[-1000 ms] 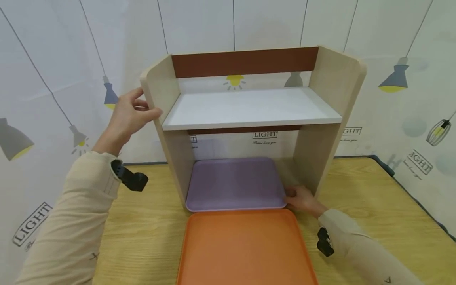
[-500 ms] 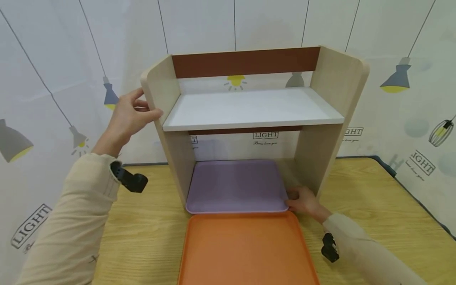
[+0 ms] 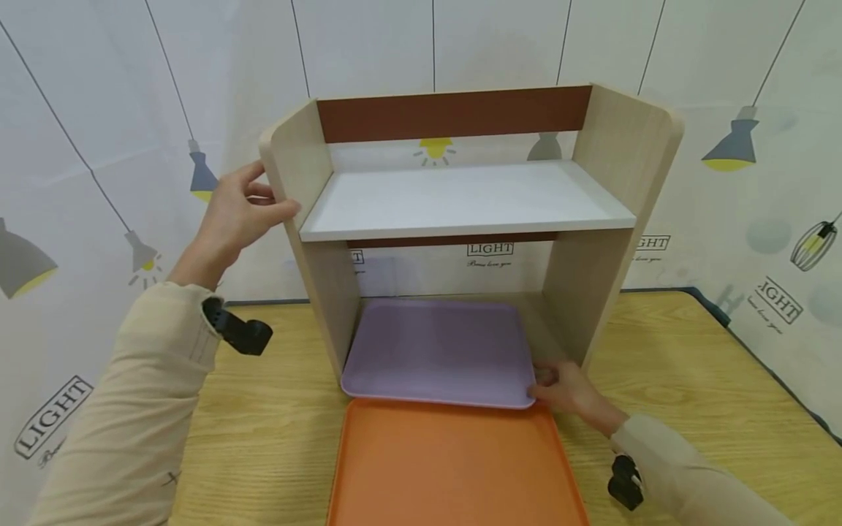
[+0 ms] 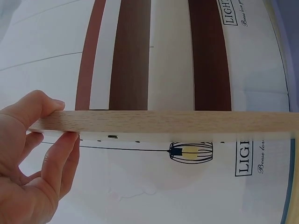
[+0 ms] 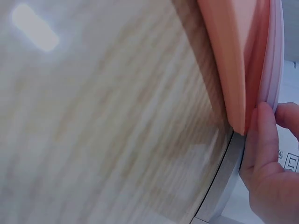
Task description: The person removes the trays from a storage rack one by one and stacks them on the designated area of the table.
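My left hand (image 3: 240, 212) grips the front edge of the left side panel of a small wooden shelf unit (image 3: 312, 285), thumb on the inner face and fingers outside. In the left wrist view, the panel's edge (image 4: 177, 122) runs between thumb and fingers. A purple tray (image 3: 437, 351) lies in the lower compartment, slightly turned, its front edge overlapping the far end of an orange tray (image 3: 454, 467). With thumb and fingers, my right hand (image 3: 569, 391) pinches the purple tray's front right corner. The right wrist view shows that hand (image 5: 268, 154) at the purple rim (image 5: 273, 56), close beside the orange tray (image 5: 231, 65).
The shelf unit has a white upper board (image 3: 467, 197) and a brown back rail (image 3: 454, 115). It stands on a wood-grain table (image 3: 263, 431) before a wall covering (image 3: 500, 44) printed with lamps. Black wrist cameras (image 3: 243, 332) sit on both sleeves.
The purple tray's right front corner has come toward me, so the tray now sits turned and overlaps the orange tray. My right hand moved with it; my left hand stayed on the panel.
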The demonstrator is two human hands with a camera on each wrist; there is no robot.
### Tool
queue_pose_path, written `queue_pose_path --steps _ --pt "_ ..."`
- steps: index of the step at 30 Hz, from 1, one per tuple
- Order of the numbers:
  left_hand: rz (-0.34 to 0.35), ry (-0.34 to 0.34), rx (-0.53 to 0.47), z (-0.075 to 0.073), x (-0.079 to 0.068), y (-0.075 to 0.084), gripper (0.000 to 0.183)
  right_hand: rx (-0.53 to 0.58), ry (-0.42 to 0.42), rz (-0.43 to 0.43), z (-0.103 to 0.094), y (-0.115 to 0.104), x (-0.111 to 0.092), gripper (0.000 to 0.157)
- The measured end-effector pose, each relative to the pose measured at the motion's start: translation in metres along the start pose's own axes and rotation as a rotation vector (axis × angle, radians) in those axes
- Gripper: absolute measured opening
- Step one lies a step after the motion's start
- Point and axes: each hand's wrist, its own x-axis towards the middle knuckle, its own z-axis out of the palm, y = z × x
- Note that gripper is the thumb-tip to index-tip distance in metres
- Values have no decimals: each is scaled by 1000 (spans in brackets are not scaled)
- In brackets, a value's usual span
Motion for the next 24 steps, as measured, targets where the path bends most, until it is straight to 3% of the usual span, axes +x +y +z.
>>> queue_pose_path --steps 5,8,11,13,16,19,24 --pt "7 -3 -4 1 1 0 64 90 -43 -171 0 13 -5 54" --pt "4 -7 -6 2 1 0 64 123 -70 -212 0 18 -7 55" --pt "-2 -6 -4 2 1 0 65 139 -80 -144 2 13 -12 56" --pt "-5 -5 -2 2 1 0 65 116 -73 -55 4 6 -17 59" --pt "-5 -5 -2 2 1 1 64 69 -44 -9 6 0 -23 56" --pt "-8 -3 1 2 1 1 64 39 -23 6 9 -1 -27 54" --pt "-15 -3 3 1 0 0 64 124 -61 18 11 -1 -35 56"
